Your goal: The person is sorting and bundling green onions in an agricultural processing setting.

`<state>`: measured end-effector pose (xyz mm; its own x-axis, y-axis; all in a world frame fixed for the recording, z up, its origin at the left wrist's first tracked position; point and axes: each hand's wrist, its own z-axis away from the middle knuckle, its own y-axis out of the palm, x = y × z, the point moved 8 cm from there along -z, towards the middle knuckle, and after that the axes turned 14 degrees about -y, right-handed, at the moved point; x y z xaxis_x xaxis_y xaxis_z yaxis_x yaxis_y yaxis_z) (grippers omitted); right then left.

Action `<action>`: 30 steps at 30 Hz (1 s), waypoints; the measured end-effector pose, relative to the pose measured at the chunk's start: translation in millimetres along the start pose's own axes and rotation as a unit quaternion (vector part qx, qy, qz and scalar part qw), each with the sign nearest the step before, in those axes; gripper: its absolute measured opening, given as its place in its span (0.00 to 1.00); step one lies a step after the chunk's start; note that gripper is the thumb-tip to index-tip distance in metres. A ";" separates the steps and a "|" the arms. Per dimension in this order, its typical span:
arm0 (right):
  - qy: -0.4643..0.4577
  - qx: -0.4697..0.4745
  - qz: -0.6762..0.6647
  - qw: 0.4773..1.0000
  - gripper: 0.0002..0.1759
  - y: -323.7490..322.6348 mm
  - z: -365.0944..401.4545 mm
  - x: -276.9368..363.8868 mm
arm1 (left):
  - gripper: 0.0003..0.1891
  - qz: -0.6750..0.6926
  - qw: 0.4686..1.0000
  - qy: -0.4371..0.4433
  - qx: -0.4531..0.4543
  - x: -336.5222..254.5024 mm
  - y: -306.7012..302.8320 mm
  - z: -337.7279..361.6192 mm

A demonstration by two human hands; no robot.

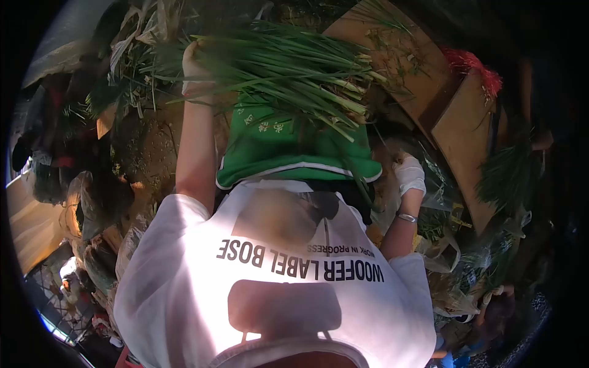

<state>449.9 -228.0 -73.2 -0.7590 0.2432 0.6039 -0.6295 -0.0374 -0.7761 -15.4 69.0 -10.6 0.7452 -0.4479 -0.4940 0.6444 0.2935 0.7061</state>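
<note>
A large bundle of long green leafy stalks (294,61) lies across the top of the green apron (300,147), its pale cut ends pointing right. My left hand (194,61) is at the leafy left end, closed around some leaves; its fingers are partly hidden by them. To the right of the apron, below the pale stalk ends, is my right hand (407,170), in a white covering. Its fingers are curled, and what they hold, if anything, is too dark and small to name. It is apart from the bundle.
Brown boards (460,129) stand at the right with scattered leaf scraps. Red netting or string (473,66) lies at the upper right. Another green bunch (508,175) is at the far right, beside another person's hand (542,141). Clear plastic bags (445,254) lie at the lower right.
</note>
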 end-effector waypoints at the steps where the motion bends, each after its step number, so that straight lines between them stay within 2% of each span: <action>1: -0.051 -0.003 0.078 0.996 0.15 -6.4 -1.6 42.0 | 0.13 -0.011 0.998 -0.011 0.058 -5.0 -7.6 -9.7; 2: -0.069 -0.149 -0.161 0.973 0.13 -11.2 -9.2 62.3 | 0.13 0.069 0.976 -0.087 0.189 3.8 0.5 -10.5; 3: -0.093 -0.216 -0.186 0.954 0.11 -30.8 -15.1 107.2 | 0.13 0.056 0.994 -0.021 0.090 1.0 0.2 -4.4; 4: -0.117 -0.255 -0.247 0.928 0.10 -37.7 -20.5 138.3 | 0.13 0.088 0.985 -0.053 0.136 6.2 1.7 -2.9; 5: -0.146 -0.261 -0.224 0.928 0.10 -42.8 -23.7 165.5 | 0.12 0.119 0.972 -0.084 0.184 9.0 4.1 -2.2; 7: -0.134 -0.190 -0.141 0.962 0.09 -35.8 -38.1 193.9 | 0.12 0.079 0.986 -0.011 0.146 1.9 3.3 -3.0; 9: -0.159 -0.182 -0.127 0.962 0.09 -29.1 -45.0 198.7 | 0.11 0.067 0.985 -0.009 0.157 1.6 4.5 -1.0; 11: -0.184 -0.171 -0.113 0.961 0.09 -23.0 -51.1 200.6 | 0.11 0.061 0.968 0.010 0.242 -3.1 9.1 -1.3; 12: -0.167 -0.121 -0.189 0.960 0.10 -11.6 -55.5 196.5 | 0.11 0.017 0.979 0.037 0.201 -5.9 5.2 0.1; 13: -0.147 -0.069 -0.264 0.951 0.11 1.7 -57.0 193.3 | 0.11 0.016 0.979 0.034 0.198 -5.7 2.0 0.4; 15: -0.134 -0.085 -0.281 0.946 0.12 5.4 -59.1 193.9 | 0.11 0.098 0.949 -0.019 0.299 -2.2 16.3 5.0; 16: -0.078 -0.064 -0.265 0.959 0.14 7.9 -60.4 193.5 | 0.12 0.045 0.974 0.047 0.218 -2.9 10.4 3.9; 17: -0.021 -0.042 -0.249 0.967 0.15 11.8 -59.7 191.6 | 0.12 0.045 0.974 0.048 0.217 -2.2 11.9 5.7; 18: -0.021 -0.042 -0.249 0.967 0.15 12.7 -60.3 195.7 | 0.12 0.058 0.972 0.033 0.223 -0.5 12.8 6.1; 21: -0.110 -0.146 -0.133 0.974 0.19 -8.1 -63.6 214.0 | 0.11 0.092 0.963 0.008 0.252 -2.2 11.0 0.1; 22: -0.160 -0.198 -0.165 0.953 0.18 -11.0 -65.9 214.6 | 0.10 0.112 0.955 -0.004 0.274 -2.3 11.4 -1.4; 23: -0.161 -0.198 -0.165 0.953 0.18 -10.0 -65.9 214.0 | 0.10 0.112 0.955 -0.003 0.275 -2.3 7.0 -2.0; 25: -0.181 -0.196 -0.094 0.959 0.15 -14.1 -65.8 222.5 | 0.13 0.063 0.977 0.008 0.203 1.2 8.3 4.7; 26: -0.181 -0.196 -0.094 0.959 0.15 -11.5 -65.9 220.9 | 0.13 0.086 0.979 0.005 0.185 1.1 3.6 1.4; 28: -0.227 -0.218 -0.230 0.921 0.12 -9.4 -66.0 219.1 | 0.11 0.107 0.979 -0.001 0.173 -1.2 -4.5 -4.7; 29: -0.228 -0.219 -0.230 0.921 0.12 -11.0 -65.2 216.1 | 0.11 0.128 0.979 -0.006 0.160 -1.9 -10.2 -8.0; 30: -0.201 -0.206 -0.322 0.902 0.10 -10.8 -63.7 206.2 | 0.11 0.121 0.973 -0.032 0.194 1.5 -5.5 -5.4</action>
<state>310.8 -115.7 48.1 -0.3099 -0.2879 0.9061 -0.9088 0.3698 -0.1933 -16.9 71.3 -18.0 0.8469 -0.4601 -0.2665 0.3300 0.0619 0.9419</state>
